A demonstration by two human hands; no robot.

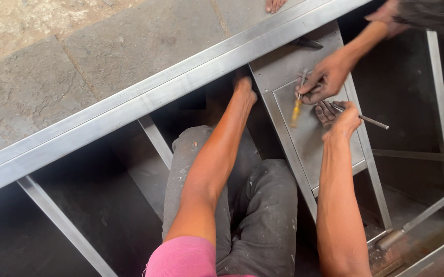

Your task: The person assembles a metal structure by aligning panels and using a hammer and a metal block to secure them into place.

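One thin metal rod (371,121) sits gripped in your right hand (337,119), fingers curled round it, over the steel door panel (312,138) of the cabinet frame (191,82). Your left hand (243,87) is pressed against the frame's rail, whether open or closed you cannot tell. A co-worker's hand (324,79) holds a yellow-handled screwdriver (296,110) on the panel; the fitting looks underway, not finished.

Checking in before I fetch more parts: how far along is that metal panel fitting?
Done: the steel frame is assembled and the panel sits in its bay. In hand: the right hand grips a rod; a co-worker's hand works a yellow-handled screwdriver. Other bays remain open.
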